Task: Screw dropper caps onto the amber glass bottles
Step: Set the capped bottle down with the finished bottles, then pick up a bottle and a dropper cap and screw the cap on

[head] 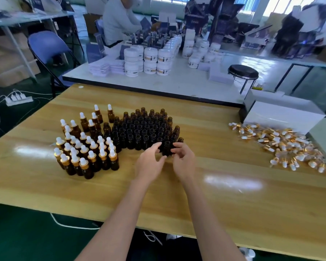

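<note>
**A:** Where do the bottles stand?

**B:** On the pale wooden desk (196, 194). A tight cluster of open-necked amber glass bottles (143, 129) stands upright near the middle. Touching its left side is a group of capped amber bottles (87, 149), each with a gold collar and a white rubber bulb.

**A:** And the loose caps?

**B:** A heap of gold-and-white dropper caps (282, 146) lies on the right part of the desk, well apart from the bottles. It runs up against a white rectangular box (282, 117).

**A:** What about the hands?

**B:** Both are at the near edge of the open cluster, on either side of one uncapped front bottle (167, 148). The left hand (149, 162) has its forefinger and thumb spread round the bottle's left side. The right hand (183, 161) has its fingers curled, with the tips at the bottle's right side. The picture is soft there, so I cannot tell whether either hand grips the bottle or only touches it.

**A:** Is that bottle off the desk?

**B:** I cannot tell; the left thumb hides its base.

**A:** Anything behind?

**B:** A long white desk (177, 83) carries stacked round white jars (151, 61). A black round stool (243, 71) stands near its right end, and a blue folding chair (47, 46) is off to the left. A person in a pale top (119, 19) bends over the far side. On the green floor at the left lies a white power strip (19, 99).
</note>
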